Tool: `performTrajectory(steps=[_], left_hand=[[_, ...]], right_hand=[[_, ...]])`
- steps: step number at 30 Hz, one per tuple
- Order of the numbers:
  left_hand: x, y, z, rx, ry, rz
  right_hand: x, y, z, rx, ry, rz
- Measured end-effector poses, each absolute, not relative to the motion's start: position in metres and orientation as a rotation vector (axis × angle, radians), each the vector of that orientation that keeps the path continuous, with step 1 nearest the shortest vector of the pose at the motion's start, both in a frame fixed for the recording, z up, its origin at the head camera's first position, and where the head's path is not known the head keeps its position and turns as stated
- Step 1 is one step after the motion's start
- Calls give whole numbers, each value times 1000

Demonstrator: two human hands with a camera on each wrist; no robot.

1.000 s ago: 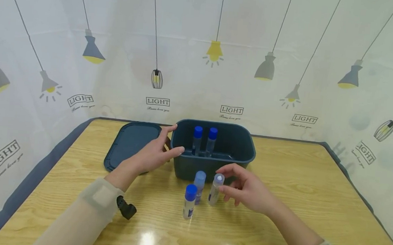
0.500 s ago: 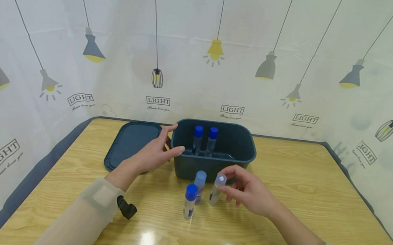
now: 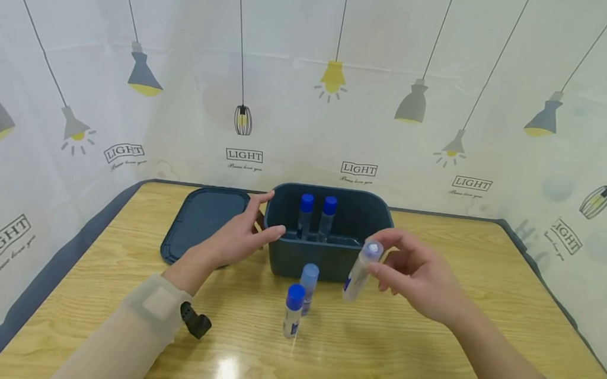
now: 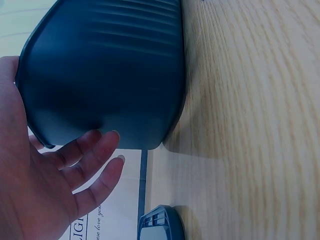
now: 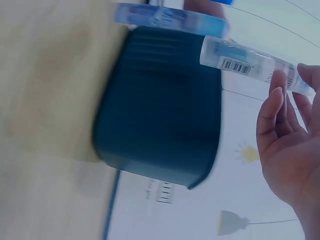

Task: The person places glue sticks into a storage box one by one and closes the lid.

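My left hand [image 3: 238, 232] rests at the left end of a dark blue plastic bin [image 3: 324, 262]. Its thumb and index finger are spread along the rim; in the left wrist view, the other fingers [image 4: 95, 150] lie loosely by the end wall. My right hand [image 3: 422, 276] pinches a glue stick [image 3: 359, 274] with a clear cap near its top. This stick hangs tilted in front of the bin's right part. Two blue-capped glue sticks stand inside the bin, a left one [image 3: 306, 213] and a right one [image 3: 327, 215].
On the table before the bin stand a light-blue-capped glue stick [image 3: 309, 279] and, nearer, a dark-blue-capped glue stick [image 3: 292, 313]. A dark blue lid [image 3: 199, 223] lies left of the bin, partly behind my left arm. A printed cloth [image 3: 287, 123] hangs around the table.
My right hand has lifted the clear-capped glue stick off the table and carried it up and to the right, tilting it. My left hand and the bin have stayed put.
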State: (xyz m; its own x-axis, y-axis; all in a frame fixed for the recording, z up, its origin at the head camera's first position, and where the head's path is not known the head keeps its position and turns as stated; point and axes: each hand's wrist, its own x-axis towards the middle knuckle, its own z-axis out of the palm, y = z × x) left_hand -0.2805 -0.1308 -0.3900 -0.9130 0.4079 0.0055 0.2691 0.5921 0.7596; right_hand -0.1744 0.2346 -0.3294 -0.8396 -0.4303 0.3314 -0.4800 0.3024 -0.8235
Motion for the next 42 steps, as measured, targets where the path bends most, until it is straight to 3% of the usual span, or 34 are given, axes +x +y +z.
performTrajectory(steps=[10,19,31,42], left_hand=[[-279,-130,-389,561,2648,1222],[-279,-130,-389,566,2644,1230],[-279,-129,-389,566,2640,1235],[-279,-130,-390,561,2650,1236]], right_hand=[[-195,242,-297,911,-2122,1740],[-226,245,-286,615,-2196,1593],[-276,247,-318,423,-2508,1317],[-307,238,-342,412,-2676,1273]])
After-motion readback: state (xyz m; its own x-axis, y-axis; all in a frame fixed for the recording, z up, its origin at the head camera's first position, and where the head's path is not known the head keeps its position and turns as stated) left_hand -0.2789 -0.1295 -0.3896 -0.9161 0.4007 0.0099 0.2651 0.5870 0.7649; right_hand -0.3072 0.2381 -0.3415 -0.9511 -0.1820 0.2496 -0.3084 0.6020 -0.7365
